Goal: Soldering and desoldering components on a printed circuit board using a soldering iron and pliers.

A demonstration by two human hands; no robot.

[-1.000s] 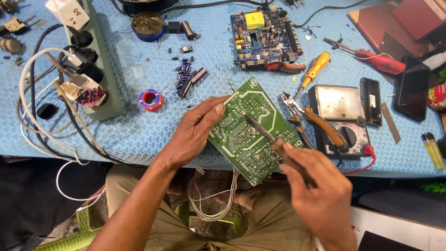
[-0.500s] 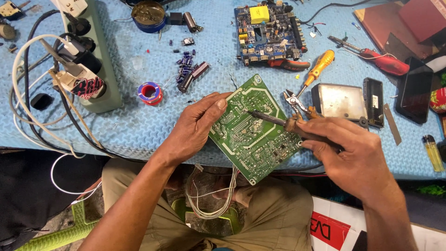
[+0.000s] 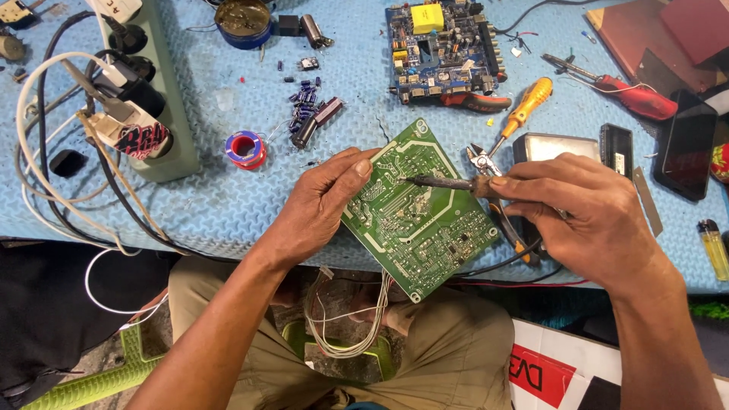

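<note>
A green circuit board (image 3: 425, 228) lies tilted over the front edge of the blue mat, solder side up. My left hand (image 3: 323, 201) grips its left edge, thumb resting on the top face. My right hand (image 3: 581, 212) holds a soldering iron (image 3: 448, 183) by its handle, the dark tip pointing left and touching the board near its upper middle. A bundle of white wires (image 3: 353, 326) hangs from the board's underside over my lap.
On the blue mat (image 3: 228, 205): a green power strip (image 3: 156, 114) with plugs and cables at left, solder spool (image 3: 245, 148), loose capacitors (image 3: 307, 114), flux tin (image 3: 241, 19), a second circuit board (image 3: 440, 49), yellow screwdriver (image 3: 524, 110), red screwdriver (image 3: 623, 91), pliers, multimeter, phone (image 3: 683, 144), lighter (image 3: 712, 247).
My right hand swung from below the board to its right side, laying the soldering iron nearly level. The tip shifted up the board. My left hand kept its grip.
</note>
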